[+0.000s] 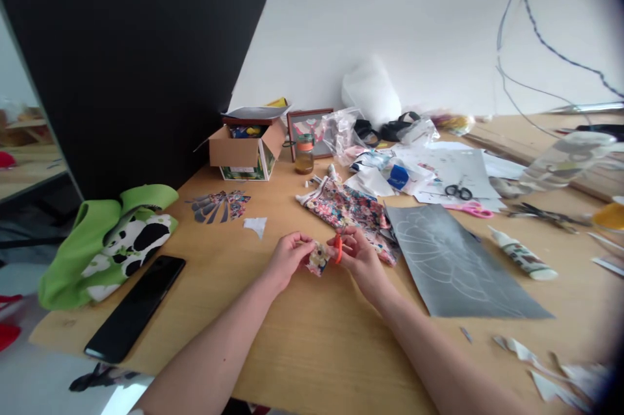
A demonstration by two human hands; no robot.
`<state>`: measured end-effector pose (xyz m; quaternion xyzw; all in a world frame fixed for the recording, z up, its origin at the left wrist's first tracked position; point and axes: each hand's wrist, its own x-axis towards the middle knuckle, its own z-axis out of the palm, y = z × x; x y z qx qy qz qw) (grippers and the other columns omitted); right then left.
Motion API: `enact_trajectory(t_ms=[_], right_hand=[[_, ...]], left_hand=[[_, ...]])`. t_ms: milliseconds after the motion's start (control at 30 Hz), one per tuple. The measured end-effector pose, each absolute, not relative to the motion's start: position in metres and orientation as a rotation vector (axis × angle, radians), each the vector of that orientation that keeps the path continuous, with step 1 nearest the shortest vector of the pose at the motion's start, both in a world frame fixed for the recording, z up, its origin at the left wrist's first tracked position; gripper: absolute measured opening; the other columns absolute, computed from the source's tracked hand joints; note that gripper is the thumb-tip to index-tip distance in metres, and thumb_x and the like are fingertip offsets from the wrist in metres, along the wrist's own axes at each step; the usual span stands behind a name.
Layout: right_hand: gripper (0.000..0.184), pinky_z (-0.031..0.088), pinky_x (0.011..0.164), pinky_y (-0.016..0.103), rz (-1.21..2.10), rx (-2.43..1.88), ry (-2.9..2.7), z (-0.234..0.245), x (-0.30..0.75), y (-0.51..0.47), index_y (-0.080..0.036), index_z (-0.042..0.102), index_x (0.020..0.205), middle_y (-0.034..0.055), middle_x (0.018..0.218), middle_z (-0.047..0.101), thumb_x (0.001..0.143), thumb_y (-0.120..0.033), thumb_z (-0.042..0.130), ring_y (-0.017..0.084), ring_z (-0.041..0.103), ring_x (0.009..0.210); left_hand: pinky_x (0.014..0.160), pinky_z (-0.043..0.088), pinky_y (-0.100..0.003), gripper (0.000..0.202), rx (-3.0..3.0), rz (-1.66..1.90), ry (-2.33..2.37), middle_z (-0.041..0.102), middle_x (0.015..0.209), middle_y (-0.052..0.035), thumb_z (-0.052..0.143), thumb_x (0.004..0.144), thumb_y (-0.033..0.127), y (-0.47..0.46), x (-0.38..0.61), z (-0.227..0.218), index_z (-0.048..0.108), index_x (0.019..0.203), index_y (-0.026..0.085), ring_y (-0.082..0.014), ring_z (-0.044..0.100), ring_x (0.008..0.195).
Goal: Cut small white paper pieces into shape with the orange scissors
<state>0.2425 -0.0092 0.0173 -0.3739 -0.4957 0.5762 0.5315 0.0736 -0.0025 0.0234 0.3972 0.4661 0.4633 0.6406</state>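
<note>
**Scrap and scissors meet at mid-table**

On my feed, the left hand (288, 254) pinches a floral scrap (319, 259) just above the table (312, 343). Its fingers are closed on the scrap's edge, I judge to keep it taut. The right hand (359, 254) grips the orange scissors (338, 248) right at the scrap; I cannot tell whether the blades touch it. The larger floral fabric (351, 210) lies just behind and the grey sheet (453, 265) to the right, both handy. A phone (136, 307) and green bag (107, 239) sit well apart on the left.
</note>
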Motion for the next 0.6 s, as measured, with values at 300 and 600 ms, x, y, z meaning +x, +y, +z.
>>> enact_trajectory(t_ms=[300, 600], right_hand=[[0.051, 0.043, 0.057, 0.022, 1.401, -0.925, -1.108, 0.0142, 0.2367, -0.0115, -0.022, 0.052, 0.100, 0.0007, 0.103, 0.051, 0.060, -0.028, 0.082, 0.009, 0.055, 0.066], [0.054, 0.047, 0.063, 0.026, 1.316, -0.987, -1.050, 0.0217, 0.2386, -0.0106, -0.021, 0.054, 0.098, 0.0022, 0.097, 0.057, 0.058, -0.037, 0.086, 0.015, 0.061, 0.074]], left_hand=[[0.047, 0.045, -0.022, 0.041, 1.017, 1.000, 1.073, 0.064, 0.062, -0.0004, 0.079, 0.062, 0.045, -0.0045, 0.0757, 0.0169, 0.060, 0.080, 0.014, -0.0101, 0.055, 0.048], [0.060, 0.053, -0.028, 0.036, 1.058, 0.911, 1.057, 0.071, 0.071, -0.0056, 0.082, 0.059, 0.036, -0.0059, 0.0767, 0.0175, 0.062, 0.080, 0.014, -0.0156, 0.065, 0.059]])
